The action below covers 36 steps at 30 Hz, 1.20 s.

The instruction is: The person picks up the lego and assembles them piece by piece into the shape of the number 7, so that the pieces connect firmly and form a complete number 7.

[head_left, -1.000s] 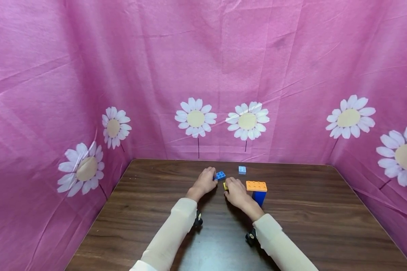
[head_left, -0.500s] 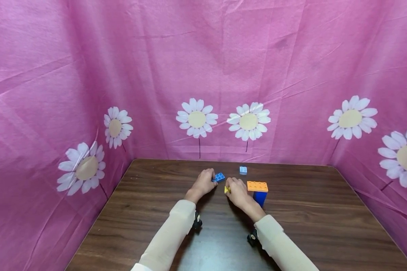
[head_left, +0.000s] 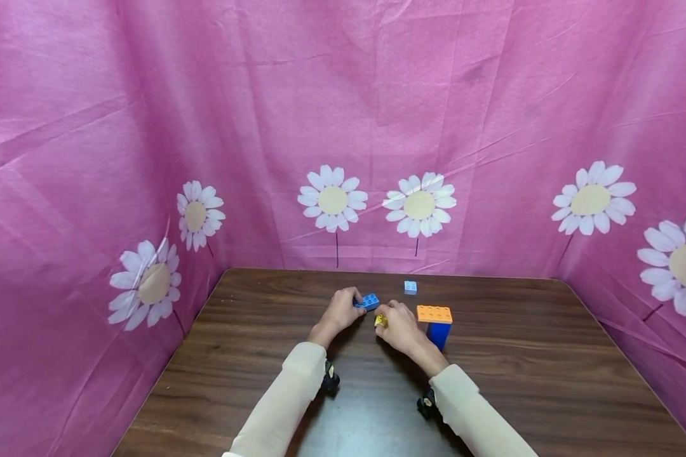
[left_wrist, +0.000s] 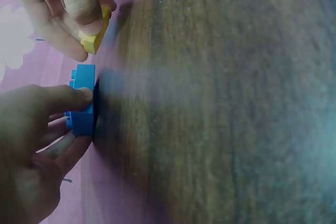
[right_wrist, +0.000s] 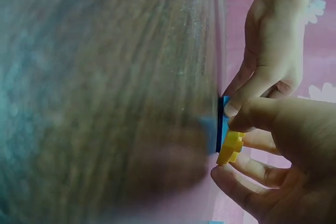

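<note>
My left hand (head_left: pixel 341 310) pinches a blue toy building brick (head_left: pixel 369 301) with several studs. In the left wrist view, the thumb presses one long side of this blue brick (left_wrist: pixel 84 106) and the other fingers lie around its end. My right hand (head_left: pixel 401 326) holds a smaller yellow toy building brick (head_left: pixel 380 320) between thumb and fingertips, just to the right of the blue one. A small gap separates the yellow brick (left_wrist: pixel 95 36) from the blue brick's end in the left wrist view. From the right wrist, the yellow brick (right_wrist: pixel 229 148) overlaps the blue brick.
Beside my right hand stands a dark blue block stack (head_left: pixel 437 335) topped by an orange brick (head_left: pixel 433 313) that overhangs it on the left. A light blue brick (head_left: pixel 410 287) lies near the back edge of the wooden table (head_left: pixel 509 355). Pink flowered cloth (head_left: pixel 480 114) surrounds the table.
The left hand has shifted slightly nearer and left, bringing the blue brick a little nearer. More of the yellow brick shows now, tilted in the right hand's fingers.
</note>
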### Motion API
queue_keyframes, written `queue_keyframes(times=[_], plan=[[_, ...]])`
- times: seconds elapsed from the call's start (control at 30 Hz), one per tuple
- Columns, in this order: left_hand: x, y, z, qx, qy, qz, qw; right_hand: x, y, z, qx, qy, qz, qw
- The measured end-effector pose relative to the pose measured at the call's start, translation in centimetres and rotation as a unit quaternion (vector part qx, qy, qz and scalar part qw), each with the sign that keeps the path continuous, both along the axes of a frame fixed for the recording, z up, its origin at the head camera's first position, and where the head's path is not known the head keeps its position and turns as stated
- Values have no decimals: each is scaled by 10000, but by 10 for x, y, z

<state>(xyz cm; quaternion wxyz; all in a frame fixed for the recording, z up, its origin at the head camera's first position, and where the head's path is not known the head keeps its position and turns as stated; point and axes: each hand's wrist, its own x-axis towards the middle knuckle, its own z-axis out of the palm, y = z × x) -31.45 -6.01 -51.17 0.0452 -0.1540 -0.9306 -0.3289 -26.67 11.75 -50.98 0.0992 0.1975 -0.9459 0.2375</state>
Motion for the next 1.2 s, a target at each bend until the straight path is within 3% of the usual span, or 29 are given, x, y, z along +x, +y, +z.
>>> queue_keyframes(times=[0.4, 0.57, 0.77, 1.0, 1.2], plan=[[10, -8, -2, 1144, -275, -67, 9930, 9, -4, 9, -135, -281, -53, 9995], [14, -10, 2, 1617, -314, -52, 9863, 9, -5, 12, -370, -152, 36, 9992], [18, -10, 10, 2190, -698, 81, 9732, 11, -5, 16, -597, -20, 113, 9981], [23, -12, 14, 2595, -822, -49, 9622, 17, -7, 22, -774, -23, 167, 9969], [28, -13, 17, 3335, -942, -290, 9376, 24, -9, 30, -948, -44, 156, 9954]])
